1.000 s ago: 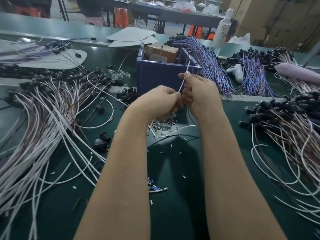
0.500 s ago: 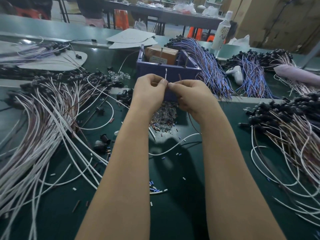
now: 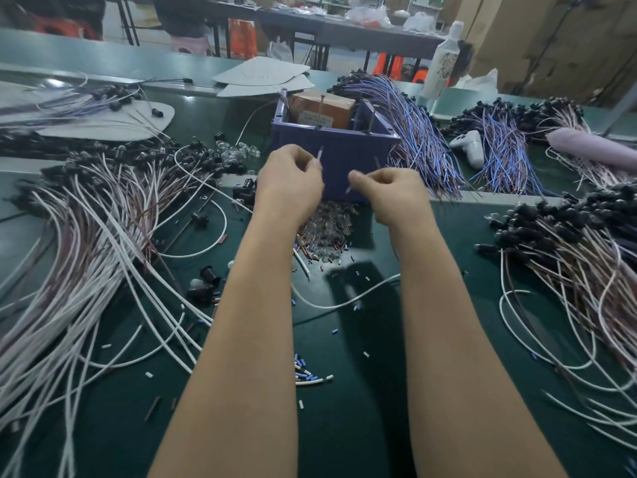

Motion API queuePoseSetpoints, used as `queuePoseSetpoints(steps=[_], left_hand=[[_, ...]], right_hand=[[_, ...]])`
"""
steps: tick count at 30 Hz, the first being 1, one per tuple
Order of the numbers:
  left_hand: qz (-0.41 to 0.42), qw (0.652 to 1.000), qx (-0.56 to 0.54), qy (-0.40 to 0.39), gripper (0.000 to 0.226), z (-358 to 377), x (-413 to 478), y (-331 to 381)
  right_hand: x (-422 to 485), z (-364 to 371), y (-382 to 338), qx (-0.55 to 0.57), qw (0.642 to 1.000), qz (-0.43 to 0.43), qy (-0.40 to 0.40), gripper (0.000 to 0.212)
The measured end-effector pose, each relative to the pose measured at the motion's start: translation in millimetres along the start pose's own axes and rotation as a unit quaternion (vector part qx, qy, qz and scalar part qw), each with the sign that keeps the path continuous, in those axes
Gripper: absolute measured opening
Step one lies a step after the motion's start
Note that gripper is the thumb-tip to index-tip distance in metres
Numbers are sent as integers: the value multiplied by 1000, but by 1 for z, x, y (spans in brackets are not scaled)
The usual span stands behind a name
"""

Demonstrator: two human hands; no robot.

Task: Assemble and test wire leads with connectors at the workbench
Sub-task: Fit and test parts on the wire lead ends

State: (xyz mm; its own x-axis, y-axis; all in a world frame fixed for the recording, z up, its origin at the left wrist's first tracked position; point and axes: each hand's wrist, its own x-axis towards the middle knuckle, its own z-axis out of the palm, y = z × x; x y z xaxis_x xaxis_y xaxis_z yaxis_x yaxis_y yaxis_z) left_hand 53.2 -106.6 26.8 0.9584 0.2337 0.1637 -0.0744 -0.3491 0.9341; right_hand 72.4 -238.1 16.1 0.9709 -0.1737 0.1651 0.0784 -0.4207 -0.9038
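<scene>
My hands have parted: left hand (image 3: 289, 182) pinches a white wire (image 3: 320, 156), right hand (image 3: 391, 193) pinches a thin wire (image 3: 349, 188)

One head-worn camera looks forward and down, close over the workbench (image 3: 344, 426) (wide-angle, edges curved).

Green workbench (image 3: 348, 429), cardboard boxes (image 3: 551, 39) behind

Reaching toward 12 o'clock, held apart: left hand (image 3: 289, 182) pinching white wire (image 3: 320, 157), right hand (image 3: 391, 193) pinching brown wire (image 3: 376, 163).
</scene>
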Motion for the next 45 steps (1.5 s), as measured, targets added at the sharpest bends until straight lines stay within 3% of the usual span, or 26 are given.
queuePoseSetpoints(steps=[3,6,11,16,22,27,30,33,37,40,43,45], left_hand=[[-6,998,-26,53,14,0,1,-1],[-13,995,-66,67,19,1,2,0],[-34,992,-119,17,22,3,-6,2],[-25,992,-126,-19,18,6,-9,1],[-35,989,-131,63,21,6,-2,-6],[-47,978,-147,138,22,2,1,-10],[-73,960,-177,204,28,-10,7,-16],[-112,962,-176,177,39,-8,5,-11],[-84,973,-173,129,30,-2,4,3],[-40,980,-149,128,34,-7,4,5],[2,986,-101,136,16,-17,0,11],[4,992,-66,108,29,-25,-3,15]], right_hand=[[-1,7,1,-42,997,34,-52,22],[1,9,-5,31,995,51,-83,22],[-2,6,-9,-22,985,-36,-165,26],[-5,7,-14,-91,974,-84,-192,38],[-6,2,-16,-72,978,-70,-181,20],[-7,-8,-15,-93,969,-44,-223,20],[-3,-13,-11,-61,983,-22,-172,18],[2,-8,-9,30,995,14,-95,24],[1,0,-9,128,986,71,-79,28],[-4,0,-14,137,982,23,-126,26],[-11,0,-19,185,954,-21,-236,22],[-6,-4,-15,119,975,-13,-186,20]])
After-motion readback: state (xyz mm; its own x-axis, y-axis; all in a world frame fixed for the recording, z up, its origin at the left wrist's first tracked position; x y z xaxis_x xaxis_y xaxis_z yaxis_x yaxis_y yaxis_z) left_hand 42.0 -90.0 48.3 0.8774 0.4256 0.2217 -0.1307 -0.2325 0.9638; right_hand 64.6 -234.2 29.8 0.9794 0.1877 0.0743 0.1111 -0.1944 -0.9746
